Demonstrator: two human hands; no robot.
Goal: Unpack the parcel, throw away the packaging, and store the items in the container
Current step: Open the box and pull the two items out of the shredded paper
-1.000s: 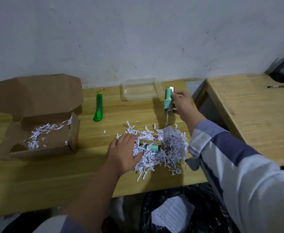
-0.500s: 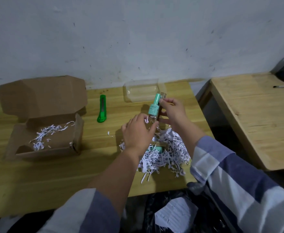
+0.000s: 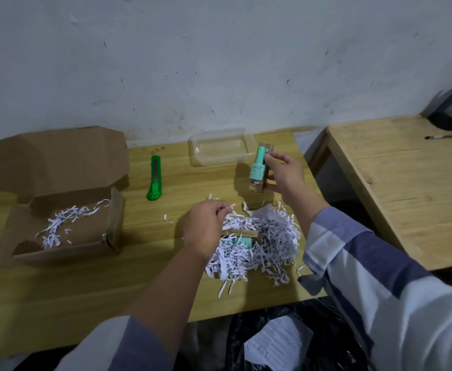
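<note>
My right hand [image 3: 283,175] grips a teal nail-polish bottle in a clear case [image 3: 258,170], upright above the table just in front of the clear plastic container [image 3: 219,151]. Lower down, my left hand [image 3: 204,226] pinches a strip of white shredded paper over the pile of shreds [image 3: 259,245]. A second teal bottle [image 3: 242,241] lies half buried in that pile, beside a brown card strip. The opened cardboard parcel box [image 3: 56,210] sits at the left with a few shreds inside.
A green utility knife [image 3: 154,178] lies between the box and the container. A black rubbish bag [image 3: 286,341] with a sheet of paper in it hangs below the table's front edge. A second wooden table [image 3: 401,188] stands to the right with a pen and a dark mesh holder.
My left hand came up to the bottle and has dropped back to the shreds, pinching a strip. My right hand, still gripping the bottle, has drifted right and away from me, near the container.
</note>
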